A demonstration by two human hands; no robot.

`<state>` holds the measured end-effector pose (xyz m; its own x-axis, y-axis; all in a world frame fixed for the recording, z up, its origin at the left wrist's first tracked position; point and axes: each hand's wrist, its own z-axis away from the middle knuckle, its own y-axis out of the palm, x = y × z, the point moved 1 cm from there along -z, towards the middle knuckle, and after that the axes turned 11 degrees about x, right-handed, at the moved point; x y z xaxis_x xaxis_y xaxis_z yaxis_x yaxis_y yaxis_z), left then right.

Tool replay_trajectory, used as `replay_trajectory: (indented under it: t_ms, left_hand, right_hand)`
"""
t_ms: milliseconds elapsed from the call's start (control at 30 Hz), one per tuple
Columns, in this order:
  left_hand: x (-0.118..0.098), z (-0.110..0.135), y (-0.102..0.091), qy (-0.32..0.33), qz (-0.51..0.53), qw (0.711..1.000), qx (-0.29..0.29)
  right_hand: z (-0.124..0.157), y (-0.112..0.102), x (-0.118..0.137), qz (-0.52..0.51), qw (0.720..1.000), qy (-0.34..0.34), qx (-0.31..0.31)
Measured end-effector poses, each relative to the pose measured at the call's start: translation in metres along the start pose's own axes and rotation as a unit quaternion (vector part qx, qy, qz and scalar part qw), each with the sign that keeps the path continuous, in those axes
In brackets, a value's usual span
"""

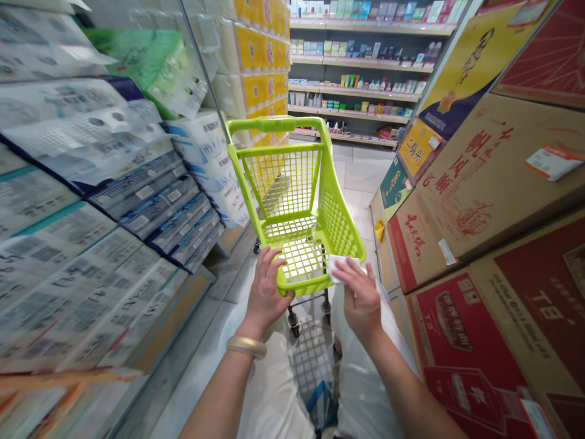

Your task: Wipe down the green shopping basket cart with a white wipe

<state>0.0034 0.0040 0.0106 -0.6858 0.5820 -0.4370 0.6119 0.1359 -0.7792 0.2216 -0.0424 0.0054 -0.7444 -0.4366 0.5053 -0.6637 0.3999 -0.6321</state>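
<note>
A small lime-green plastic shopping cart (292,183) stands in the aisle in front of me, its basket bare inside. My left hand (266,291) grips the near rim of the basket, fingers curled over the edge. My right hand (362,297) presses a white cloth (340,266) against the cart's near right corner, fingers bent over it. A pale bangle (247,346) sits on my left wrist. My legs in white trousers show below the cart.
Stacked packs of tissue paper (91,201) fill the shelving on the left. Large red and brown cardboard boxes (493,244) are piled on the right. Shelves of small bottles and boxes (361,79) cross the far end of the tiled aisle.
</note>
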Motion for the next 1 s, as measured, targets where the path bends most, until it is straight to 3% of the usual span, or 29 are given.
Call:
replay_trajectory:
  t_ms: [67,133,200,300,367,467,600,700,867,933,1000]
  left_hand:
    - [-0.001,0.000,0.000,0.000,0.003,1.000,-0.004]
    - [-0.002,-0.001,0.001,-0.001,0.006,1.000,-0.008]
    - [-0.002,-0.001,0.002,-0.001,0.010,1.000,-0.010]
    - [-0.002,0.001,0.002,-0.001,0.015,1.000,-0.009]
    - [-0.001,0.002,0.002,-0.002,0.016,1.000,-0.004]
    - [0.000,0.002,0.001,-0.004,0.011,1.000,0.001]
    - [0.000,0.001,0.000,-0.008,0.010,1.000,0.001]
    - [-0.001,0.000,0.001,-0.009,0.014,1.000,-0.002]
    - [-0.001,0.002,0.003,-0.003,0.013,1.000,-0.006]
    - [0.000,0.002,0.002,-0.006,0.011,1.000,-0.002]
    - [0.000,0.002,0.001,-0.009,0.010,1.000,0.002]
  right_hand:
    - [-0.002,-0.008,-0.016,0.012,0.998,0.042,-0.049]
    - [-0.002,-0.007,-0.015,0.013,0.996,0.056,-0.063]
    - [-0.001,0.004,0.003,0.004,0.999,0.034,-0.033]
    - [0.004,0.024,0.041,-0.022,0.997,-0.053,0.054]
    - [0.006,0.030,0.054,-0.031,0.991,-0.093,0.088]
    - [0.006,0.020,0.039,-0.018,0.994,-0.081,0.072]
    - [0.001,-0.004,-0.002,0.013,1.000,0.020,-0.021]
    - [0.001,-0.002,0.001,0.011,0.998,0.047,-0.043]
    - [0.008,0.028,0.053,-0.038,0.994,-0.077,0.075]
    - [0.008,0.030,0.056,-0.043,0.990,-0.095,0.091]
    - [0.007,0.022,0.043,-0.034,0.994,-0.069,0.071]
